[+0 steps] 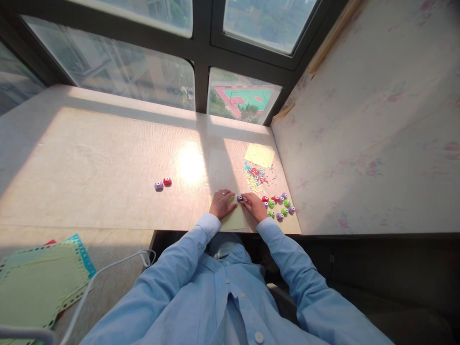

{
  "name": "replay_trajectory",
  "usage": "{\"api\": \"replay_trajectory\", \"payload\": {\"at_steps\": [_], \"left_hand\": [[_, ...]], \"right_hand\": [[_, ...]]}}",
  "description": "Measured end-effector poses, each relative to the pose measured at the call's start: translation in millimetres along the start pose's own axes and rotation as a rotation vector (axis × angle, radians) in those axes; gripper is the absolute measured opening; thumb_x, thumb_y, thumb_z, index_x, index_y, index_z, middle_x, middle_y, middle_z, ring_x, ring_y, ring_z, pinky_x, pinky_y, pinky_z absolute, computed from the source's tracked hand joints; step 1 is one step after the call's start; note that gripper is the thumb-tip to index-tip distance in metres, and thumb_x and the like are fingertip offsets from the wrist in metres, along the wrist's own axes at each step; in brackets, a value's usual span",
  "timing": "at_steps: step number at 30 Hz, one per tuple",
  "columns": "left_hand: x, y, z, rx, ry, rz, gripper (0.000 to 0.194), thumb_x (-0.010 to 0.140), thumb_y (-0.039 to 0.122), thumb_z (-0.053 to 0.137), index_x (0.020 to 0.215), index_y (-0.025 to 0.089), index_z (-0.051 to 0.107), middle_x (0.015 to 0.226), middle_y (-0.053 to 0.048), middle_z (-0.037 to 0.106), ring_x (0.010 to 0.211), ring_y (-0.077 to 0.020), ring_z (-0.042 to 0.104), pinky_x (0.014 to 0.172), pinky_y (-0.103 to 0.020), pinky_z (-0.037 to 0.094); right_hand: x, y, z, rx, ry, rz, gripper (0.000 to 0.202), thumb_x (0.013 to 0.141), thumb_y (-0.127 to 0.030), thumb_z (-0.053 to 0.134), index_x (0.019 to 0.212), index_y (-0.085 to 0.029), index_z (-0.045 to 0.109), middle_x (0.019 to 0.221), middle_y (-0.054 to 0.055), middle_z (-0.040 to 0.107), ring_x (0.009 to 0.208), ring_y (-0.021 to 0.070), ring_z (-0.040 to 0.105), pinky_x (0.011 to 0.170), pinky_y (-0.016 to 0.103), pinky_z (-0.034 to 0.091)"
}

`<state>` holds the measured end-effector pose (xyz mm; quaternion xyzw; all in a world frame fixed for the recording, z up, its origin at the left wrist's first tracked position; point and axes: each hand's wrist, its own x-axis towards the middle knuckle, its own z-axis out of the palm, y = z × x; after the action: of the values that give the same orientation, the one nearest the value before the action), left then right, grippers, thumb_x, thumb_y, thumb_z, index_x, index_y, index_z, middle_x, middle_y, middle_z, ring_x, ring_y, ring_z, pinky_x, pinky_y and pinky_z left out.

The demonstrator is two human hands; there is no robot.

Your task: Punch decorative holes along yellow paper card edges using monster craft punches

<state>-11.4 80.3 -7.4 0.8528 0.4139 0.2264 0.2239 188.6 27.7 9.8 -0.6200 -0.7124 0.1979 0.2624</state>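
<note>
A pale yellow sheet of paper (233, 220) lies at the front edge of the ledge. My left hand (222, 204) rests flat on its left side, fingers stretched out. At the sheet's upper right, a small purple craft punch (239, 198) is between the fingers of my right hand (254, 206). Whether the paper's edge is inside the punch's slot is too small to tell. Several more red, green and purple craft punches (280, 216) stand just right of my right hand.
Tiny red, blue and yellow paper bits (256, 175) lie beyond my hands, below another yellow sheet (259, 154). A purple punch (158, 186) and a red punch (167, 181) stand to the left. Punched sheets (32, 282) and a white cable (104, 270) occupy the lower left. A wall (359, 143) bounds the right.
</note>
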Motion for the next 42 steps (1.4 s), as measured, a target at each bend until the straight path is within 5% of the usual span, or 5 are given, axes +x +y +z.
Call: {"api": "replay_trajectory", "payload": {"at_steps": [27,42], "left_hand": [[0.0,2.1,-3.5,-0.028,0.021,0.006,0.021,0.084,0.036,0.068,0.1,0.022,0.069,0.112,-0.009,0.066,0.108,-0.0263,0.058,0.09,-0.043,0.044],[0.0,3.1,-4.6,-0.033,0.014,0.007,0.018,0.084,0.035,0.068,0.095,0.021,0.07,0.111,-0.009,0.066,0.106,-0.0265,0.058,0.09,-0.042,0.044]], "right_hand": [[4.5,1.4,15.6,0.037,0.138,0.104,0.025,0.091,-0.035,0.057,0.109,-0.021,0.068,0.105,0.008,0.065,0.098,0.0204,0.061,0.089,0.033,0.052],[5.7,1.5,16.0,0.024,0.11,0.146,0.028,0.09,-0.034,0.057,0.111,-0.019,0.067,0.108,0.01,0.064,0.098,0.0213,0.061,0.09,0.035,0.05]]}}
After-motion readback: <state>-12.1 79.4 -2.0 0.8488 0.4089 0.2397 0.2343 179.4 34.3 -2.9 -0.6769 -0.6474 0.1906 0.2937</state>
